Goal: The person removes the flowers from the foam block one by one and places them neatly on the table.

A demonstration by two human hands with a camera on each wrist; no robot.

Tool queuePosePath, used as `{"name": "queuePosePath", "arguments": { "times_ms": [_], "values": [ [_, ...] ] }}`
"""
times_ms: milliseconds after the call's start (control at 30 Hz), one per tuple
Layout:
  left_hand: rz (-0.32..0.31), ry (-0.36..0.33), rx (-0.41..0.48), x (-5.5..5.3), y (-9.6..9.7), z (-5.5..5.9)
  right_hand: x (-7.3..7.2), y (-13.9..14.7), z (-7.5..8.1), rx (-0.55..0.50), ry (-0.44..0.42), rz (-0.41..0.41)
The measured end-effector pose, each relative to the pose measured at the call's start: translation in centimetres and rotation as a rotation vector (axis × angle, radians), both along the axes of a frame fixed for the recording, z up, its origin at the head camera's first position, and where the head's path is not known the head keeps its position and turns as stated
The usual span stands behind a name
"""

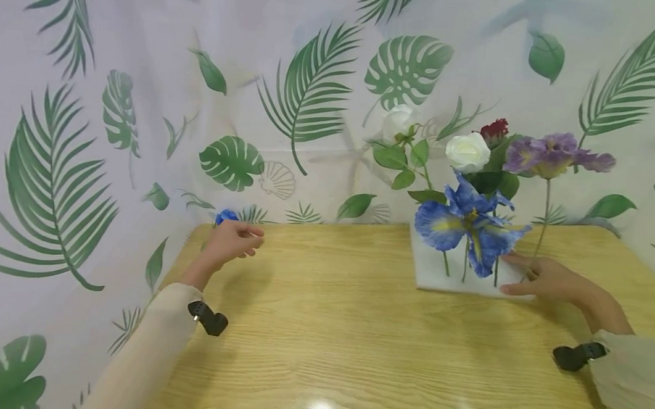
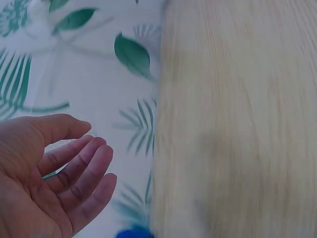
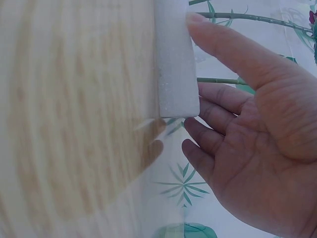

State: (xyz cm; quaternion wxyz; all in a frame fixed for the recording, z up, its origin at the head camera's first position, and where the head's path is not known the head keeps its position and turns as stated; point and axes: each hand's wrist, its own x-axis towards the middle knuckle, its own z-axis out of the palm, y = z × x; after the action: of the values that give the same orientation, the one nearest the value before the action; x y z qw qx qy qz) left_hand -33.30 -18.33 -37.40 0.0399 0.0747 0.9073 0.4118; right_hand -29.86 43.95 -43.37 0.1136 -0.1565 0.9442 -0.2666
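Note:
My left hand (image 1: 232, 244) is at the table's back left corner, fingers loosely bent with nothing in them. Just behind it a blue flower (image 1: 227, 214) shows, mostly hidden; its edge (image 2: 134, 232) enters the left wrist view at the bottom. My right hand (image 1: 565, 283) touches the right end of a white foam block (image 1: 435, 279), its thumb tip (image 3: 198, 21) on the block's edge and its fingers relaxed beside the end. Upright in the foam stand a blue iris (image 1: 471, 221), a purple iris (image 1: 555, 156), white roses (image 1: 468, 152) and a dark red flower (image 1: 494, 132).
The light wooden table (image 1: 321, 328) carries the foam block at its back right. A white cloth with green leaf prints (image 1: 316, 93) hangs behind and along the left side. The tall flower stems rise close to my right hand.

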Motion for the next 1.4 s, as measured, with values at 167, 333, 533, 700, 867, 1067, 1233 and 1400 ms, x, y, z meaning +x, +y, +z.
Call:
{"name": "queuePosePath", "arguments": {
  "times_ms": [167,333,533,700,867,1067,1233,1400],
  "values": [
    [-0.102,0.037,0.048,-0.6,4.7,0.4,-0.1,-0.2,0.0,0.005,0.013,0.003],
    [-0.204,0.081,0.167,-1.3,9.6,0.1,-0.2,-0.4,0.0,0.023,0.019,0.002],
    [-0.331,0.098,0.364,-1.6,16.0,-0.6,-0.3,-0.3,0.0,0.047,0.035,-0.002],
    [-0.438,0.059,0.462,-1.2,20.9,-1.5,-0.4,-0.3,-0.1,0.025,0.016,-0.012],
    [-0.469,0.005,0.477,-0.3,25.0,-2.7,-0.3,-0.2,-0.2,0.008,-0.006,-0.019],
    [-0.481,0.001,0.505,0.1,28.6,-4.7,0.1,-0.2,0.1,0.019,-0.003,-0.023],
    [-0.511,-0.022,0.609,0.4,30.6,-5.6,0.4,-0.1,0.4,0.013,-0.001,-0.018],
    [-0.551,0.029,0.698,0.8,32.0,-5.6,0.5,-0.2,0.7,0.008,0.002,-0.021]
  ]
}}
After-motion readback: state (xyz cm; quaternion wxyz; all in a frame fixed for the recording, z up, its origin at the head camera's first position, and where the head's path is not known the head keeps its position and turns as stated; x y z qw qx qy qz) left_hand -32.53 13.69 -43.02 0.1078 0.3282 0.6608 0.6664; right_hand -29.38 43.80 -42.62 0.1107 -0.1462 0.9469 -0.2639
